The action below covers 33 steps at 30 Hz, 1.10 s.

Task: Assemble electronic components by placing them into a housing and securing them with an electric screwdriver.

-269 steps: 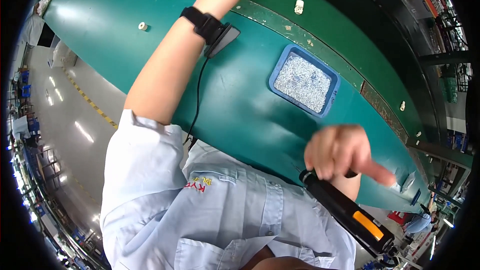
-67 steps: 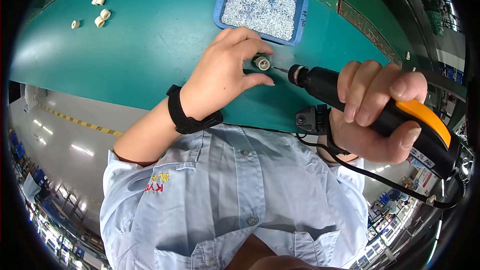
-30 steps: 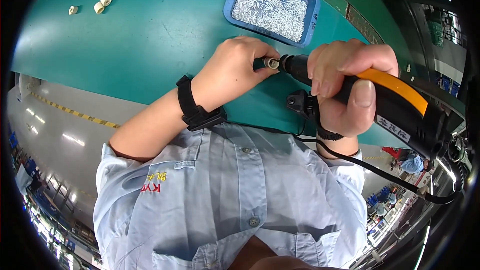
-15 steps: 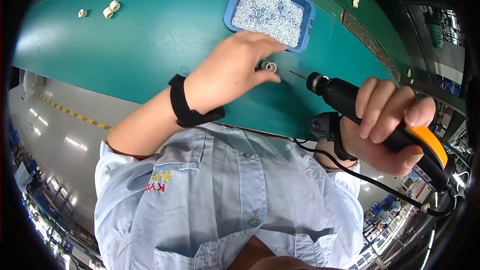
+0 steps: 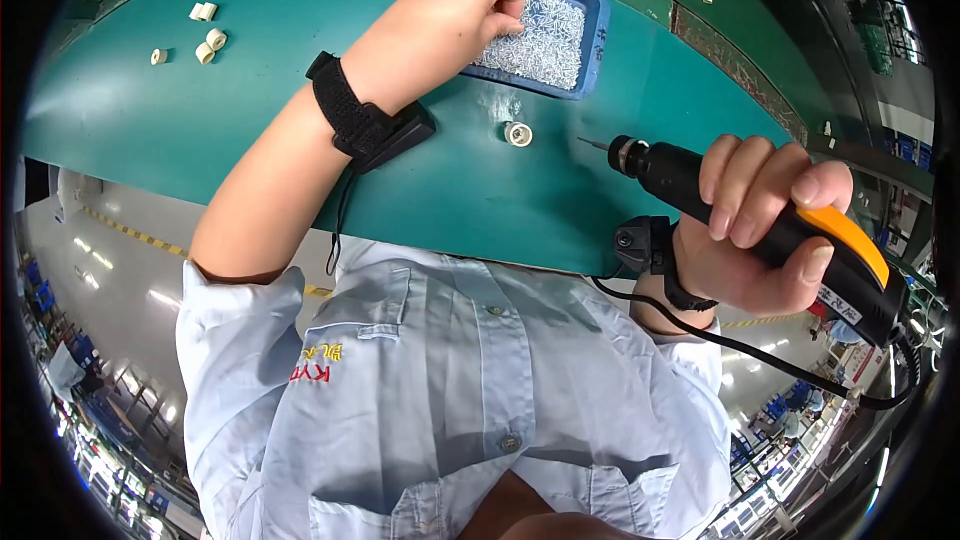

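The left hand (image 5: 452,18) has been swung to twelve o'clock! Across the green tabletop (image 5: 300,100), the black screwdriver (image 5: 678,177) is clasped at four by the right hand (image 5: 768,215); the blue tray (image 5: 597,40) is reached over, left grip pinched, contents hidden; the cream fitting (image 5: 518,135) is left standing at the dial's hub.

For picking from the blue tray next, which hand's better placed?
Probably the left hand: it is over the blue tray of small silvery pieces. The right hand grips the black power driver, farther away.
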Each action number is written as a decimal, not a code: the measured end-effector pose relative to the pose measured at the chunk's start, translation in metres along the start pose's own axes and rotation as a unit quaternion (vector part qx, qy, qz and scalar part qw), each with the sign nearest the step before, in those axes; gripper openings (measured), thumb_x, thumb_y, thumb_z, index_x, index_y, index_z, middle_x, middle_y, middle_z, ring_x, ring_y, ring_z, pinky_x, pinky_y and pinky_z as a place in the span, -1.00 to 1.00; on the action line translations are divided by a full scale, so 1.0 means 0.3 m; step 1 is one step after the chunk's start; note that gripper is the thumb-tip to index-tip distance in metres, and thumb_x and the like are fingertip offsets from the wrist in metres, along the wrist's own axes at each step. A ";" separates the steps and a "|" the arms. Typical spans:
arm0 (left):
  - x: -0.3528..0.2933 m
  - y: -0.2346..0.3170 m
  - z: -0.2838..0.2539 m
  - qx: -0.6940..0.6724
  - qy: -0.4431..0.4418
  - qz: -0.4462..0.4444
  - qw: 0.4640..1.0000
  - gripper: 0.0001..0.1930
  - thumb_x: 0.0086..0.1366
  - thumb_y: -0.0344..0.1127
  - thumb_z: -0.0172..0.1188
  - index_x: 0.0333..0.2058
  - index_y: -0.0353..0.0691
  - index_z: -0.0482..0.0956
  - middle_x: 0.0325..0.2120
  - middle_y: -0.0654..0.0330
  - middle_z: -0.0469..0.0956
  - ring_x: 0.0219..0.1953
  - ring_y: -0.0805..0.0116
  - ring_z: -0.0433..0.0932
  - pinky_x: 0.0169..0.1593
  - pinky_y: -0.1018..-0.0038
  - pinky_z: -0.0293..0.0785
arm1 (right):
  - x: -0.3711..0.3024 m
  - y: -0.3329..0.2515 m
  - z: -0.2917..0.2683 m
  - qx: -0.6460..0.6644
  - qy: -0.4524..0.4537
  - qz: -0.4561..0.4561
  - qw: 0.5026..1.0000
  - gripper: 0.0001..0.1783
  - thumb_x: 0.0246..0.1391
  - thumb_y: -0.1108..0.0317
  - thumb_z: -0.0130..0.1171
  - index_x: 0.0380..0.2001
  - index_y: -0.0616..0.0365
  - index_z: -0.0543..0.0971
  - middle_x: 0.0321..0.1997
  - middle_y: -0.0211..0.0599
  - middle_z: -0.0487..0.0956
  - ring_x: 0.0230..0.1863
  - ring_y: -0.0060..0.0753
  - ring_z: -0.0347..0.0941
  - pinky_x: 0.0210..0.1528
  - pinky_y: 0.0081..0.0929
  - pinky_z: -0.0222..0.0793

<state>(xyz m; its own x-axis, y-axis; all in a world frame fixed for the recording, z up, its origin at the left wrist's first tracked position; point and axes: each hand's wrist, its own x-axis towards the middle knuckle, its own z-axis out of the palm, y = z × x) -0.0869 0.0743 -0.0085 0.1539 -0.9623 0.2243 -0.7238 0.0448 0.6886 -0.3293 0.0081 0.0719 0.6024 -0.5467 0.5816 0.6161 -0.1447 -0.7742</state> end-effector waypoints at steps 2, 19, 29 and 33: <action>-0.006 -0.012 -0.001 0.010 -0.005 0.002 1.000 -0.92 0.12 -0.43 0.23 -0.46 -0.28 0.51 -0.54 0.01 0.54 -0.40 0.00 0.55 -0.31 0.22 0.46 | 0.009 0.012 0.003 0.002 -0.004 0.003 1.000 -0.56 0.14 0.03 0.18 -0.17 0.16 0.36 -0.63 -0.40 0.39 -0.66 -0.49 0.29 -0.56 -0.50 0.22; -0.186 0.146 0.010 -0.253 -0.013 -0.062 0.965 -0.93 0.10 -0.47 0.31 -0.39 -0.23 0.64 -0.50 0.16 0.57 -0.39 0.20 0.58 -0.32 0.37 0.47 | 0.041 -0.053 0.090 0.036 -0.024 0.011 0.999 -0.57 0.17 0.01 0.09 -0.09 0.11 0.41 -0.55 -0.51 0.41 -0.55 -0.63 0.32 -0.44 -0.60 0.19; -0.278 0.173 0.033 -0.241 0.032 -0.040 0.969 -0.89 0.01 -0.46 0.39 -0.43 -0.21 0.66 -0.46 0.24 0.52 -0.34 0.28 0.48 -0.26 0.43 0.42 | 0.029 -0.017 0.121 0.060 -0.058 0.021 0.996 -0.55 0.18 -0.01 0.10 -0.07 0.10 0.36 -0.47 -0.48 0.45 -0.48 -0.61 0.38 -0.41 -0.64 0.25; -0.275 0.172 0.033 -0.200 0.044 -0.010 0.979 -0.88 -0.02 -0.45 0.41 -0.46 -0.20 0.65 -0.47 0.27 0.50 -0.33 0.25 0.47 -0.24 0.39 0.41 | 0.027 -0.016 0.126 0.051 -0.066 0.006 0.997 -0.55 0.18 0.00 0.10 -0.07 0.12 0.36 -0.47 -0.48 0.45 -0.48 -0.60 0.38 -0.41 -0.64 0.24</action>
<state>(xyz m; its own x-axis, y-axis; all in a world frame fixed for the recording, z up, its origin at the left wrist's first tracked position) -0.1435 0.1534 0.0017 0.2362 -0.9380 0.2539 -0.4008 0.1440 0.9048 -0.3082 0.0355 0.0898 0.6669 -0.4340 0.6057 0.6529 -0.0514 -0.7557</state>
